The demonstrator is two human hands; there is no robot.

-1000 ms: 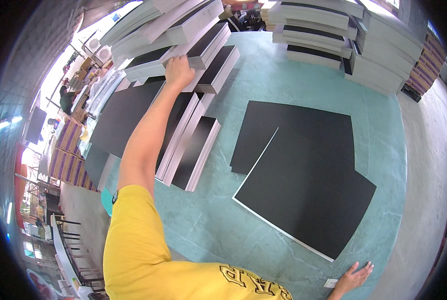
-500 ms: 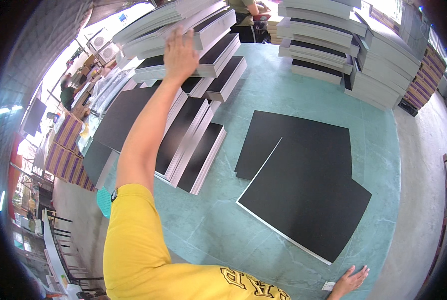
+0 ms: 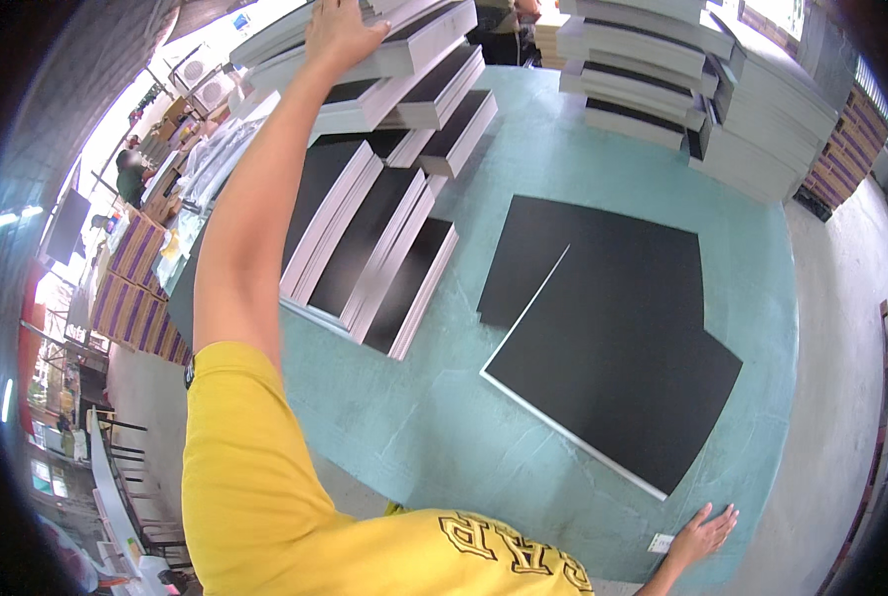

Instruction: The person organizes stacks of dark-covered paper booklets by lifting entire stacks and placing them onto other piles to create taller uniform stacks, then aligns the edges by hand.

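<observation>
My left hand (image 3: 345, 38) reaches far out over the tall left pile of black-topped, white-edged board stacks (image 3: 439, 89). Its thumb is spread and its fingers stretch up to the picture's upper edge; whether they touch the boards I cannot tell. My right hand (image 3: 702, 534) lies open, fingers spread, at the table's near right edge beside a small white label (image 3: 661, 542). Between the hands, a black board with a white edge (image 3: 613, 368) lies askew over another black board (image 3: 533, 238). Lower stacks of black boards (image 3: 370, 238) stand beside my left forearm.
The green table (image 3: 404, 437) also carries tall board piles (image 3: 643, 70) at the far right. Striped cartons (image 3: 846, 154) stand beyond its right side, more cartons (image 3: 136, 288) on the left. People are partly visible in the background.
My left hand has moved farther away, up toward the top of the left pile. The view has shifted slightly; my right hand stays resting on the table.
</observation>
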